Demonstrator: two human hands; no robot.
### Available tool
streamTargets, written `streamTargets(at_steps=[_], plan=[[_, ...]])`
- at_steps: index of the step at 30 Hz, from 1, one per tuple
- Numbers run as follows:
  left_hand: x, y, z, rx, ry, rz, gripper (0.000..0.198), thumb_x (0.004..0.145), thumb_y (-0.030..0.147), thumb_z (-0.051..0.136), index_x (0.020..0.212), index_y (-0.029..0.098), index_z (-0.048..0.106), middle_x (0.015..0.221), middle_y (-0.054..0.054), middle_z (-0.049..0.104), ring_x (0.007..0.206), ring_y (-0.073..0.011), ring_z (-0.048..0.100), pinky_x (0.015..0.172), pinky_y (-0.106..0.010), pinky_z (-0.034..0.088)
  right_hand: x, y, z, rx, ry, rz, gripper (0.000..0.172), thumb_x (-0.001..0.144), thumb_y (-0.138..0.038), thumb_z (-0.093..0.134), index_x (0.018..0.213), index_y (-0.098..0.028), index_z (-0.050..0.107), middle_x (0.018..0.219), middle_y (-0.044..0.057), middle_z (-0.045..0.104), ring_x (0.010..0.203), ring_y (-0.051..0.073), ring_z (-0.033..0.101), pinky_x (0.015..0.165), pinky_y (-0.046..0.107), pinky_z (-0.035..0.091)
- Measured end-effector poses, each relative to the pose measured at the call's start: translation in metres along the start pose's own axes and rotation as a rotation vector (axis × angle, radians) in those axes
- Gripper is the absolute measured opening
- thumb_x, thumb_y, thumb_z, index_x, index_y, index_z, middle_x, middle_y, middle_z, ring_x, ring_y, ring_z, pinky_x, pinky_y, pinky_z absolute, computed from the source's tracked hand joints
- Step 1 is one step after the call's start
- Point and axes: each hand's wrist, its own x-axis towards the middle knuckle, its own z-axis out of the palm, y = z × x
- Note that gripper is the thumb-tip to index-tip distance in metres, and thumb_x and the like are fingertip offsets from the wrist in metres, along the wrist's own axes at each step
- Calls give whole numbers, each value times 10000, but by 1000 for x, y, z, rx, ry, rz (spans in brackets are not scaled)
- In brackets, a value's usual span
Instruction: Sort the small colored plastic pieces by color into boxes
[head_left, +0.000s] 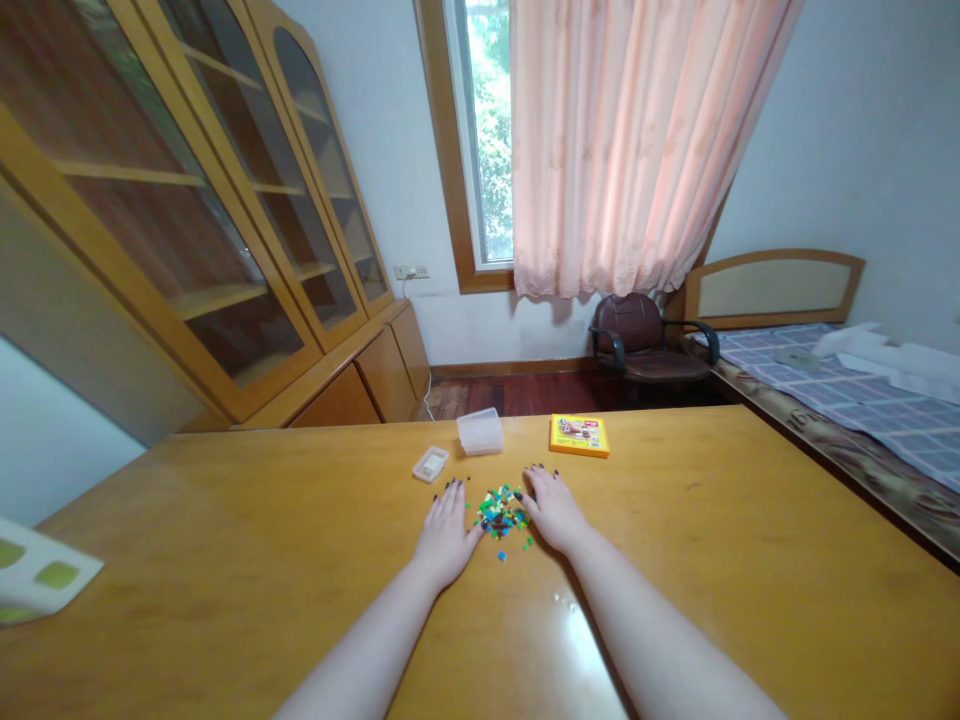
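A loose pile of small building bricks [501,510] in green, blue, white, yellow and dark brown lies on the wooden table [262,560]. My left hand [445,535] rests flat at the pile's left side, fingers stretched forward and thumb at the edge of the bricks. On the other side my right hand [553,508] lies with fingers extended, its thumb touching or very near the bricks. Neither hand holds anything. One blue brick [502,556] sits apart, nearer to me than the pile.
Beyond the hands stand a translucent plastic tub [481,432], a small clear lid or tray [430,464] with something white in it, and a flat yellow box [579,436]. A white-and-green object [45,570] juts in at left. An office chair [645,340] stands past the table.
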Motion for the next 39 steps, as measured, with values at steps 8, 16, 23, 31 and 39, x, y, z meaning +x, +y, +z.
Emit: streamTargets(at_steps=[8, 16, 23, 31, 39], plan=[[34, 36, 2, -155, 7, 210, 577, 851, 411, 349, 1349, 121, 313, 1406, -104, 339, 1301, -216, 285, 1091, -380, 191, -3, -12, 4, 156, -6, -97, 408, 820, -354, 467, 1174, -158, 523, 1193, 128, 555, 1119, 233, 488, 989, 385, 314], [-7, 24, -1, -321, -67, 336, 747, 792, 470, 475, 1406, 183, 161, 1448, -100, 247, 1316, -241, 250, 1075, -403, 232, -14, 15, -16, 515, 6, -62, 511, 828, -434, 419, 1260, -161, 431, 1258, 145, 507, 1144, 232, 490, 974, 419, 363], [-25, 8, -1, -179, -101, 285, 1081, 597, 658, 577, 1416, 150, 87, 1470, -139, 135, 1348, -281, 126, 1097, -443, 116, -69, 31, -44, -138, -220, -250, 1117, 559, -668, 619, 1416, -147, 127, 1466, 156, 155, 1348, 301, 116, 1091, 479, 52], [36, 34, -1, -136, -154, 449, 898, 701, 617, 488, 1400, 145, 180, 1460, -129, 179, 1342, -249, 174, 1097, -392, 95, -17, 15, -26, -237, -283, -323, 985, 692, -658, 495, 1405, -74, 147, 1429, 193, 250, 1333, 273, 200, 1090, 452, 66], [44, 40, 5, -243, -103, 371, 565, 880, 390, 292, 1396, 172, 217, 1439, -69, 269, 1322, -173, 246, 1097, -350, 137, -4, 9, -17, -244, -208, -218, 581, 872, -408, 343, 1376, -129, 266, 1400, 130, 348, 1300, 210, 296, 1082, 425, 137]])
